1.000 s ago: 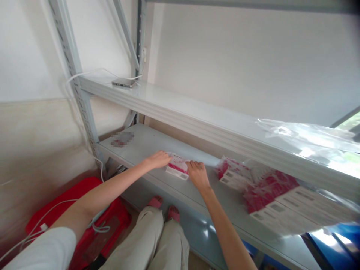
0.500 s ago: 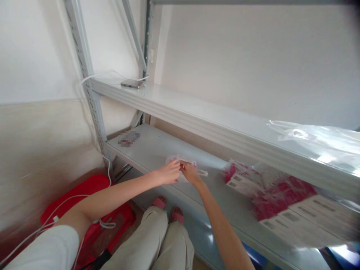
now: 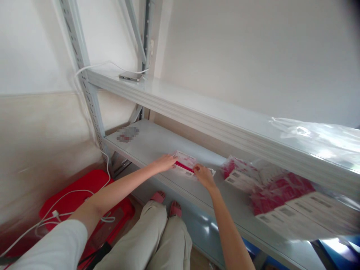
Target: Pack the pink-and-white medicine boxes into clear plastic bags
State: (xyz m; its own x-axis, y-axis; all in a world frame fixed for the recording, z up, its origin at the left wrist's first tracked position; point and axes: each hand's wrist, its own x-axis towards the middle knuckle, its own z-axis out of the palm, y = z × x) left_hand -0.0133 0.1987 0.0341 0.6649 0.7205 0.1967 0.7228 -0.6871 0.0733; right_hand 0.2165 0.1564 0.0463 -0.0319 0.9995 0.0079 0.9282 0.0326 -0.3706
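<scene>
A small white and magenta box (image 3: 186, 159) lies on the lower shelf, with clear plastic about it. My left hand (image 3: 166, 162) grips its left end, fingers bent over the edge. At the right end my right hand (image 3: 204, 175) is closed, its fingertips pinched at the box's corner. A bit of shiny clear plastic shows just beyond my right hand. To the right, on the same shelf, stand several plastic-wrapped magenta and white boxes (image 3: 284, 193), apart from my hands.
The upper shelf (image 3: 197, 99) runs above my hands, bearing a phone (image 3: 131, 76) with a white cable and a clear plastic bag (image 3: 317, 137). A blurred-out item (image 3: 127, 134) lies at the lower shelf's left end. Below left is a red stool (image 3: 73, 191) with white cables.
My hands were together over the middle of the box. They have moved apart to its two ends, the right one rightward, and the box's top and magenta strip now show.
</scene>
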